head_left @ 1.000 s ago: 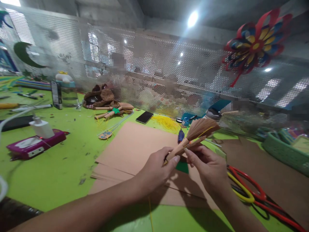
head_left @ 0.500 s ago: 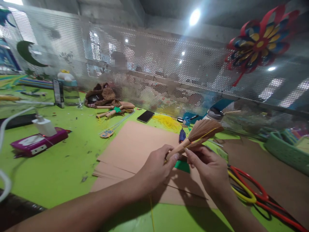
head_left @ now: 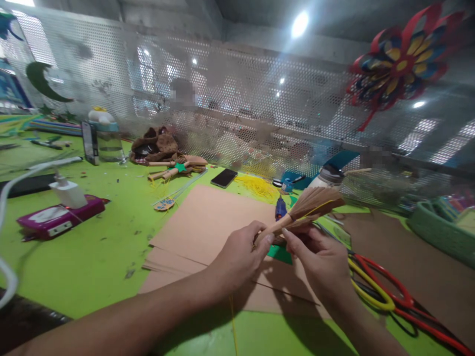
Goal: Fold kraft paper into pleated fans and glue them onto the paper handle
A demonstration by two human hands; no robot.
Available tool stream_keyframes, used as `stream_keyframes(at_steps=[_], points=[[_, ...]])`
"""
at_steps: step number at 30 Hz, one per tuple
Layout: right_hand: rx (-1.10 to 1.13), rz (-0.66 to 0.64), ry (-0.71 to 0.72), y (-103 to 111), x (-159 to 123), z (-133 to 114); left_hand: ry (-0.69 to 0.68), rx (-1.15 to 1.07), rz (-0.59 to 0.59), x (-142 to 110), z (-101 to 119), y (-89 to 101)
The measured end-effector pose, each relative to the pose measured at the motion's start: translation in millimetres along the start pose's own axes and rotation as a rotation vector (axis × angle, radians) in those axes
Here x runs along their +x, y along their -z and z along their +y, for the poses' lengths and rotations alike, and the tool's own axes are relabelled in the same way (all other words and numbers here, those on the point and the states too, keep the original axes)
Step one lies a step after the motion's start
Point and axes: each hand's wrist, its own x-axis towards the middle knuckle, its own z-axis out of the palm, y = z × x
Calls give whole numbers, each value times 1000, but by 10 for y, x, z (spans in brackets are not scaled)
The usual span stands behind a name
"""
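In the head view, my left hand (head_left: 249, 252) is closed around the thin handle of a small brown paper broom (head_left: 315, 203). Its pleated bristle end fans out up and to the right, and a yellow string runs along it. My right hand (head_left: 322, 257) pinches the underside of the broom near the base of the bristles; its fingertips are partly hidden. Beneath both hands lie sheets of tan paper (head_left: 208, 217), with a green paper piece (head_left: 280, 253) on them. A blue glue gun (head_left: 281, 207) is just behind the handle.
Red-handled scissors (head_left: 397, 287) and yellow-handled scissors (head_left: 371, 287) lie right of my right hand. A purple power strip (head_left: 61, 217) with a white charger is at left. Further back are a phone (head_left: 224, 178), yellow strands (head_left: 256, 185) and finished paper brooms (head_left: 178, 168). A green basket (head_left: 441, 232) stands right.
The broom's bristle end has dipped slightly. My right hand has shifted a little at the bristle base; my left hand keeps its hold on the handle.
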Motion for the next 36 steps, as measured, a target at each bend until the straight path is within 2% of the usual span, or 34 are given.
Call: stream_keyframes(at_steps=[4,10,13,19,29,36], points=[[-103,11,135,-15,-46,27,-7,19,10,6,-32,-9],[-392,-115,619,-24,-70,35,0,84,38,23,-78,-19],[-465,-134,746,-47,-88,61,8,99,33,22,-82,-14],[-486,-101,739,-90,-130,107,7,98,19,22,-76,-4],[-460,-128,732,-93,-123,125,16,122,55,32,-158,-36],[-470,-103,735,-92,-114,82,30,117,40,31,-127,-13]])
